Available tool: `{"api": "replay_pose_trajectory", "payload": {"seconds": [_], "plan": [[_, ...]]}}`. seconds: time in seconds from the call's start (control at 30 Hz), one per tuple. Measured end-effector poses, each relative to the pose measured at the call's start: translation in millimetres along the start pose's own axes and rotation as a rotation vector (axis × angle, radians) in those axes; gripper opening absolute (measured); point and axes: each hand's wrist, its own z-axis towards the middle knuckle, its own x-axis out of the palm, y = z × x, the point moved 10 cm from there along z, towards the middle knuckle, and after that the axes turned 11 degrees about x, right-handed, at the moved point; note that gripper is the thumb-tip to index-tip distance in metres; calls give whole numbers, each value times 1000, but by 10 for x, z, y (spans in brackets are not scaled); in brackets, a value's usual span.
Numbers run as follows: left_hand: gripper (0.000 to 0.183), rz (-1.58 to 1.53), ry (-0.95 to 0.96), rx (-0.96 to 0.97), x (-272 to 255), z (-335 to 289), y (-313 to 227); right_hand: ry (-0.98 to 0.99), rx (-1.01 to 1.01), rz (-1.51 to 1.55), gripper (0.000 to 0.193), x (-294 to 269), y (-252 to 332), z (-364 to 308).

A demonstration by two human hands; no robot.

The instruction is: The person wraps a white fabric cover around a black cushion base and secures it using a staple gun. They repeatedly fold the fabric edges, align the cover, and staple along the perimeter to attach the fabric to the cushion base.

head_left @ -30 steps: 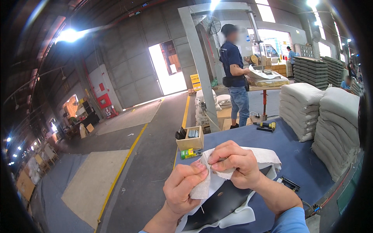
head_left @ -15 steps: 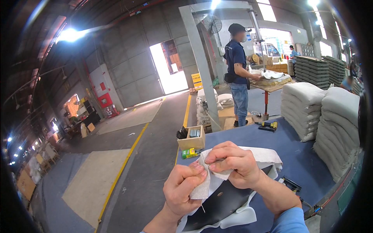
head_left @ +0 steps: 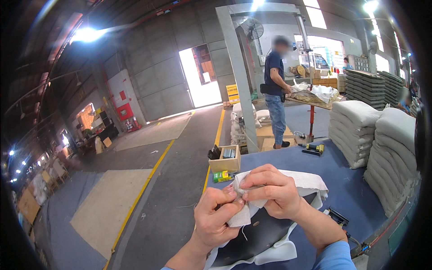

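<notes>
A dark, smooth panel (head_left: 256, 235) with small holes lies before me on the blue table, its edges wrapped by white padding (head_left: 280, 252) and off-white fabric (head_left: 310, 180). My left hand (head_left: 217, 211) pinches a fold of that fabric at the panel's far left corner. Close beside it, my right hand (head_left: 274, 191) grips the same cloth, fingers bent over the gathered part. A loose thread dangles below the left hand. The fingertips of both hands almost meet; the exact fold between them is partly hidden.
A wooden box (head_left: 225, 162) with dark pieces and staple strips stands beyond my hands, a green-yellow packet (head_left: 222, 176) before it. Staple guns lie far (head_left: 312, 149) and right (head_left: 337, 217). Stacked off-white cushions (head_left: 353, 130) line the right. A co-worker (head_left: 275, 85) stands at another table (head_left: 315, 102).
My fingers have shifted slightly on the fabric, the left hand turning a little and its cloth flap moving right. The co-worker's arms have drawn nearer the body. The whole view has shifted slightly.
</notes>
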Motion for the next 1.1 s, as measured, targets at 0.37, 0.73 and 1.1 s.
{"api": "replay_pose_trajectory", "payload": {"seconds": [0.37, 0.73, 1.1], "plan": [[25, -92, 69, -18, 27, 44, -21, 6, -3, -21, 38, -35, 37, -52], [31, -115, -18, -178, 24, 67, 49, -93, 113, 40, 50, -114, 10, -105], [43, 5, -19, -41, -117, -1, -66, -49, 74, 37, 30, -41, 38, -45]]}}
